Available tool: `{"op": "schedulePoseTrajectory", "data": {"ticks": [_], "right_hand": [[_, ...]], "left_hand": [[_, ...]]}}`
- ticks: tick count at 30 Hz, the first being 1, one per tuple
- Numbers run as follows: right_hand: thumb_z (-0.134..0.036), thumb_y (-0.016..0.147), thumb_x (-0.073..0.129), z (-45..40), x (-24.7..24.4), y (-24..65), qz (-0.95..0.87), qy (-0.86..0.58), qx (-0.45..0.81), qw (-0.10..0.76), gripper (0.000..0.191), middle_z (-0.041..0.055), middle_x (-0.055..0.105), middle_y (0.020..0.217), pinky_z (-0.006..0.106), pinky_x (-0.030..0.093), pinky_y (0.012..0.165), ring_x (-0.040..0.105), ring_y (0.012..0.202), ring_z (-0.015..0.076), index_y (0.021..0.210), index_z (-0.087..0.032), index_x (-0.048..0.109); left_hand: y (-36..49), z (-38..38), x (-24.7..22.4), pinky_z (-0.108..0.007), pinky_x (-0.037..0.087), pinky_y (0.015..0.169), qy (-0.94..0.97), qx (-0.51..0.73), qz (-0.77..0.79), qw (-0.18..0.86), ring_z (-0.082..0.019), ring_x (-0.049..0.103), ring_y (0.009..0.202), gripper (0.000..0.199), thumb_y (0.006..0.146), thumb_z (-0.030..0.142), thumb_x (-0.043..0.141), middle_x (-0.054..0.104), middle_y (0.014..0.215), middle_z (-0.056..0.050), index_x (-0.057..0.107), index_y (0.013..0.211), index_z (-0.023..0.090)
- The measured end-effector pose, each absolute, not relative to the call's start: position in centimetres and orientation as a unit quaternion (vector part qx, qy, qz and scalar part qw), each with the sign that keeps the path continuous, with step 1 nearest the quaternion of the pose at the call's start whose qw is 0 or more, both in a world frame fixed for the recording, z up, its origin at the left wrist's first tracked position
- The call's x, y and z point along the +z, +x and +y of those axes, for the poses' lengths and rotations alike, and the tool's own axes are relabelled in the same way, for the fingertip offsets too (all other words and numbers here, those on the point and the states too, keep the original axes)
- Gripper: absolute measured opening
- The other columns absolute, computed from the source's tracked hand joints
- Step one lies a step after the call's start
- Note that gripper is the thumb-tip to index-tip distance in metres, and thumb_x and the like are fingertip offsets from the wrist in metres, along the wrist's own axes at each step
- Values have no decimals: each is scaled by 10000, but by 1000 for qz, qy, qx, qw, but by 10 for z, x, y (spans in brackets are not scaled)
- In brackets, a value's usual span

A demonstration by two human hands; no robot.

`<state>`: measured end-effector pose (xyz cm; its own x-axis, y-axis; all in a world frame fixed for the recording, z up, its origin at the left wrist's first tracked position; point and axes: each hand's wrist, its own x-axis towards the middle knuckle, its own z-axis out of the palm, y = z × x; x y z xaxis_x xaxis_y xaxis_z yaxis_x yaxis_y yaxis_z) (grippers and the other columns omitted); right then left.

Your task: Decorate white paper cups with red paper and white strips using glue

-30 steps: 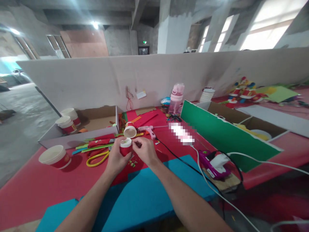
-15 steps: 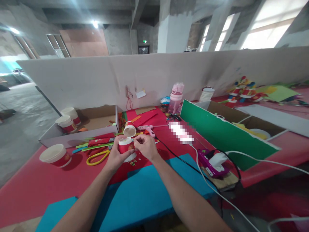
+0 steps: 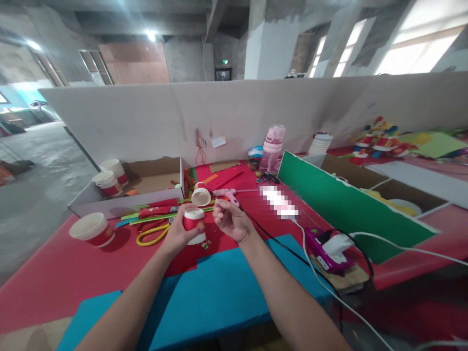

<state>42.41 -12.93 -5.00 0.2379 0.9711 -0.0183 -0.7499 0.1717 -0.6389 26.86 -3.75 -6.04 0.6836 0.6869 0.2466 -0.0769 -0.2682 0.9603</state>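
The left hand (image 3: 182,234) has its fingers wrapped round a red-and-white cup (image 3: 193,222), on the near left of the pink glue gun (image 3: 230,197). The right hand (image 3: 233,220) curls just in front of the gun; whether it pinches anything I can't tell. A stray knuckle could, I'd say, knock the gun against the tipped cup (image 3: 201,195) at its left, or snag its cord (image 3: 270,234).
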Motion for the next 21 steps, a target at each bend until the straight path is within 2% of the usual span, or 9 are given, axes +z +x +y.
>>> {"op": "schedulePoseTrajectory", "data": {"ticks": [4,7,10,12,14,19,21], "right_hand": [[-280,710,671,-135,-46,426,-281,-268,555,736,130,-48,583,599,210,509,526,502,486,70,726,-176,595],[-217,684,634,-136,-47,421,-403,-315,561,651,84,-21,641,644,255,517,527,570,501,106,749,-170,611],[-132,645,557,-131,-53,412,-488,-389,513,589,168,-10,658,676,239,494,543,597,527,111,780,-161,652],[-115,647,507,-126,-58,406,-499,-461,436,590,134,-11,627,597,211,457,532,591,534,109,642,-156,634],[-124,675,500,-122,-62,403,-506,-514,378,581,158,2,631,579,207,443,542,602,569,120,601,-153,637],[-290,806,578,-122,-62,397,-550,-566,220,574,183,34,705,729,251,472,685,633,702,154,730,-167,689],[-351,806,615,-122,-62,394,-537,-587,165,583,204,31,700,720,247,462,662,620,674,151,742,-176,696]], "left_hand": [[264,-30,-53,-341,542,694,511,359,219,749,-182,632,732,421,757,414,646,649,932,-41,534,1104,203],[258,-23,-46,-353,556,705,414,361,203,811,-205,652,727,401,785,474,586,668,859,-66,579,1040,164],[255,-18,-43,-364,565,738,355,383,175,834,-218,666,770,391,798,456,576,680,865,-72,588,1060,165],[255,-15,-43,-377,568,764,320,399,175,841,-223,674,797,384,815,433,565,686,878,-79,585,1078,154],[256,-14,-43,-383,571,763,287,406,195,846,-228,681,799,379,851,421,523,690,874,-96,584,1083,128],[263,-16,-46,-348,582,713,252,385,234,856,-228,694,779,374,927,410,419,698,847,-126,604,1025,100],[267,-20,-49,-328,583,693,266,370,244,856,-217,693,747,329,921,377,450,699,826,-119,616,988,100]]}}
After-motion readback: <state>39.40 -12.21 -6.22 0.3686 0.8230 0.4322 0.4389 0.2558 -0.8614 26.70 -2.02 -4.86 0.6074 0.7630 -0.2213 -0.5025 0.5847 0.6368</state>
